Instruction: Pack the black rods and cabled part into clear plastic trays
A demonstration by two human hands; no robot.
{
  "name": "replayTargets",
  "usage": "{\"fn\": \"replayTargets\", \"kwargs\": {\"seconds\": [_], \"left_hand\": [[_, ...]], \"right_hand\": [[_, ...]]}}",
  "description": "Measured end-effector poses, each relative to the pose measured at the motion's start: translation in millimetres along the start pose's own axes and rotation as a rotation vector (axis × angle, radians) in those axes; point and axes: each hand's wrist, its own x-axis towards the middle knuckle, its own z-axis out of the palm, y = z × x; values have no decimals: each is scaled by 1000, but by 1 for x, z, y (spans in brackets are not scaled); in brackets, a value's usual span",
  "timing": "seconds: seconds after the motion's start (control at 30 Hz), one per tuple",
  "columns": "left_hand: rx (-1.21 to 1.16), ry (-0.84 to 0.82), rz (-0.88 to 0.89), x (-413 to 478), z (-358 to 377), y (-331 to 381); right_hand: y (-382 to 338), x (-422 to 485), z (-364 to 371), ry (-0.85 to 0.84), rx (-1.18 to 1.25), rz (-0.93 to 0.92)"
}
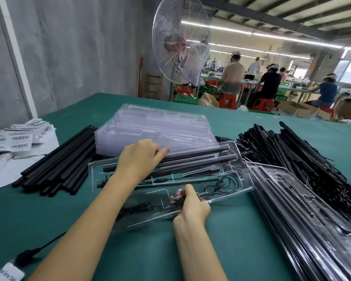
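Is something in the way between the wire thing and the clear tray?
Nothing visible. The right hand pinches the cabled part already at the near side of the clear tray; the left hand rests farther back on the black rods.

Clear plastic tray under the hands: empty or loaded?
Partly loaded: long black rods lie in its far channels, a coiled black cable in its right-end pocket. Right hand pinches a small black part.
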Motion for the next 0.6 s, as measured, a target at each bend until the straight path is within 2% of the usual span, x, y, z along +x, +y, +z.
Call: {"fn": "replayTargets", "kwargs": {"seconds": [0.37,0.6], "left_hand": [[56,72,90,-1,-6,9],[-75,49,-1,3,-7,-10]], "right_hand": [[5,5,2,77,-65,-22],[7,6,-1,-111,-53,7]]}}
